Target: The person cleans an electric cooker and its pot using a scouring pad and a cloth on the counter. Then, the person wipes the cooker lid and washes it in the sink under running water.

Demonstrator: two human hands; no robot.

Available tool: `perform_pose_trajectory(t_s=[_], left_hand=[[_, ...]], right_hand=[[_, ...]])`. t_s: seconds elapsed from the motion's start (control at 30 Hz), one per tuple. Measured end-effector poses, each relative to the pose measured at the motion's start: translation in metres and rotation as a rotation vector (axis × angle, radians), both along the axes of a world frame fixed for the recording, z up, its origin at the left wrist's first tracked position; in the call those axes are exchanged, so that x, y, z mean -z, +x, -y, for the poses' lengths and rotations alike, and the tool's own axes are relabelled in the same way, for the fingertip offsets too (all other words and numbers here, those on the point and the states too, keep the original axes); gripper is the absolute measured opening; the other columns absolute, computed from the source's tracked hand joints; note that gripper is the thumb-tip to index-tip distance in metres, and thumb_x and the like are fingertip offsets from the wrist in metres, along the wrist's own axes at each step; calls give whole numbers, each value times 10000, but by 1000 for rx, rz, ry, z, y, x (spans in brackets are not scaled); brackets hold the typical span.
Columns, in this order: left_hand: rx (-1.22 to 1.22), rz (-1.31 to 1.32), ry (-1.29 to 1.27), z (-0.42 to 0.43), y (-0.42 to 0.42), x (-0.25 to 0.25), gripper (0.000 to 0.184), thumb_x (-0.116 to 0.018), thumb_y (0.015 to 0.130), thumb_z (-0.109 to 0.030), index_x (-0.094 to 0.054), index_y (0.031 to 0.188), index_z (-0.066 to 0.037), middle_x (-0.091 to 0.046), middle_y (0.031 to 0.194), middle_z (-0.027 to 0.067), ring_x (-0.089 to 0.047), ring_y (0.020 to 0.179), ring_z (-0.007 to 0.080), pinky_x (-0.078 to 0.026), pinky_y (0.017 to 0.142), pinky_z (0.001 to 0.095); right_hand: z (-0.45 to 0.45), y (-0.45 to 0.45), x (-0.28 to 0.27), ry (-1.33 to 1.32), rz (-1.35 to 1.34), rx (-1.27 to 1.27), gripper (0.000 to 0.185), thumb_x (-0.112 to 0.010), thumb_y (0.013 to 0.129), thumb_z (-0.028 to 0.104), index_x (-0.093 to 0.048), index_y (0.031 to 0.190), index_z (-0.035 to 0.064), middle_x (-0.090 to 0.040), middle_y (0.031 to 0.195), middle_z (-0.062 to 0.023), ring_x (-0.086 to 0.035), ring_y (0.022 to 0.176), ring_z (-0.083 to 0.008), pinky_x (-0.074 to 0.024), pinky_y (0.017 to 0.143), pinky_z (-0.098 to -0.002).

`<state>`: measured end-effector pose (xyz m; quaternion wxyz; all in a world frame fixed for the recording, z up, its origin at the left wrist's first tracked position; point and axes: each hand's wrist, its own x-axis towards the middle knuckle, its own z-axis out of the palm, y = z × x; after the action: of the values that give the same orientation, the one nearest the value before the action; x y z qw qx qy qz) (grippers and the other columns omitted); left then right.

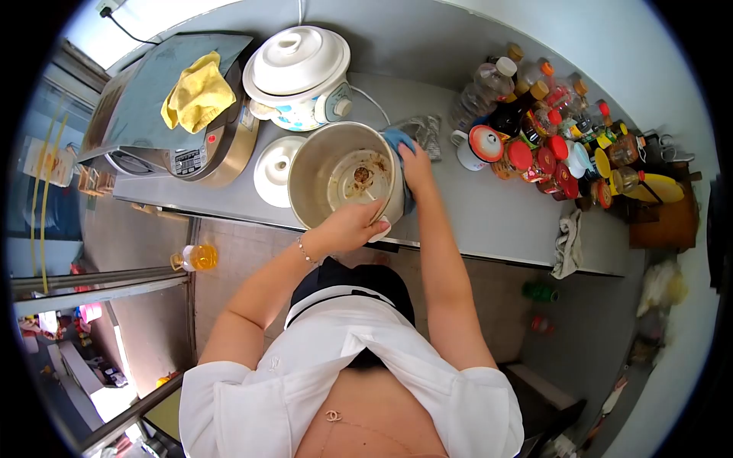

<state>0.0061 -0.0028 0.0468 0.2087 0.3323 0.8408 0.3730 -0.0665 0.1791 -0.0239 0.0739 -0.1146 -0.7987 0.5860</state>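
Note:
A metal pot (304, 175) is tilted toward me at the counter's front edge, with brown stains on its inside bottom. My left hand (347, 227) is closed on its near side, by the rim and a white handle (379, 231). At the pot's right outer wall, my right hand (416, 164) presses a blue cloth (397, 140) against it. Part of the cloth is hidden behind the pot and fingers. Left of the pot lies a white lid (272, 169) with a round knob.
Behind the pot stands a white lidded cooker (298, 69). A rice cooker (206, 156) is at left, near a yellow cloth (198, 93). Several jars and bottles (542, 164) crowd the right. A grey rag (568, 244) hangs over the front edge; an oil bottle (200, 257) is below.

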Motion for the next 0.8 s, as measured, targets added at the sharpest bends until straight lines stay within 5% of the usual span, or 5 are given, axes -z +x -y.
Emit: perform_pose_trajectory(t_s=[0.3, 0.37, 0.57, 0.73, 0.8], left_hand=[[257, -135, -273, -15, 14, 1, 424, -542, 814, -270, -457, 1141, -14, -566, 636, 186, -569, 631, 371, -434, 573, 452], [251, -164, -280, -21, 10, 6, 475, -539, 819, -278, -438, 1205, -20, -548, 609, 188, -546, 581, 376, -416, 537, 447], [154, -291, -352, -31, 3, -15, 522, -612, 762, -307, -466, 1205, -73, -610, 780, 171, -597, 773, 314, -424, 765, 450], [-405, -640, 10, 23, 9, -22, 673, -679, 711, -256, -381, 1290, -87, -428, 1284, 167, -341, 1250, 287, -46, 1052, 513], [-825, -597, 184, 49, 1, -1, 656, -675, 720, -217, -371, 1257, 7, -393, 1295, 202, -340, 1242, 301, -167, 1037, 478]], right_hand=[[-60, 80, 79, -405, 284, 178, 313, -514, 814, 236, -589, 966, -27, -624, 885, -126, -588, 831, -252, -444, 748, -349], [-83, 90, 46, -860, 215, 201, 301, -509, 824, 223, -577, 986, -21, -625, 917, -103, -593, 866, -222, -457, 773, -332], [-113, 97, -8, -1038, 67, 273, 314, -496, 837, 212, -551, 1043, -19, -613, 978, -99, -587, 907, -219, -457, 819, -341], [-114, 103, -61, -1104, -22, 204, 433, -458, 857, 277, -464, 1180, -12, -552, 1134, -141, -527, 1049, -262, -395, 933, -393], [-98, 91, -101, -1094, -67, 117, 433, -459, 855, 284, -468, 1178, -5, -558, 1121, -139, -534, 1037, -257, -399, 928, -387]])
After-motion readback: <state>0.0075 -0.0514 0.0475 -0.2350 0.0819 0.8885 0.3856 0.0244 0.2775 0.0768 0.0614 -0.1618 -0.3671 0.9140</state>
